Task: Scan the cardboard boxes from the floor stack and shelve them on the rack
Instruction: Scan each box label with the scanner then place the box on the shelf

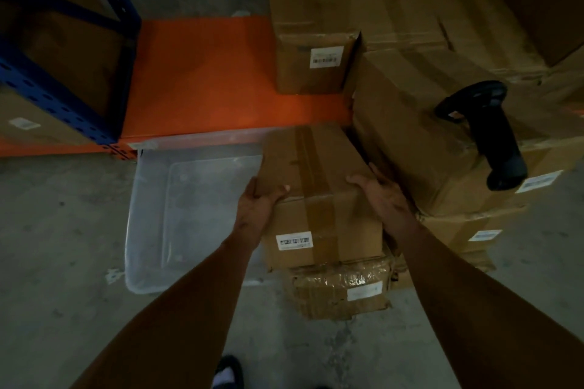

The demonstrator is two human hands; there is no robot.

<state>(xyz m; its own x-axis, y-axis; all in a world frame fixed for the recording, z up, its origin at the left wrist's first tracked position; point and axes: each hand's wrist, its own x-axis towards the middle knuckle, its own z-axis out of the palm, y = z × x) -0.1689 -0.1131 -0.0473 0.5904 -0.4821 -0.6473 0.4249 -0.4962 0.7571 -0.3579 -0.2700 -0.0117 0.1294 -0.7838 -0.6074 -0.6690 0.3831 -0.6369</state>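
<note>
A taped cardboard box (319,193) with a white barcode label on its near face lies atop a crumpled box (341,290) on the floor. My left hand (257,202) grips its left top edge, thumb over the top. My right hand (384,193) holds its right edge, with the fingers down the side. A black handheld scanner (483,133) lies on a larger box (420,136) to the right. One box (311,35) stands on the orange rack shelf (202,73).
A clear plastic bin (177,215) sits on the concrete floor left of the held box. Blue rack uprights (60,95) stand at the left with boxes behind them. More stacked boxes (458,25) fill the right. A shoe (227,373) shows at the bottom.
</note>
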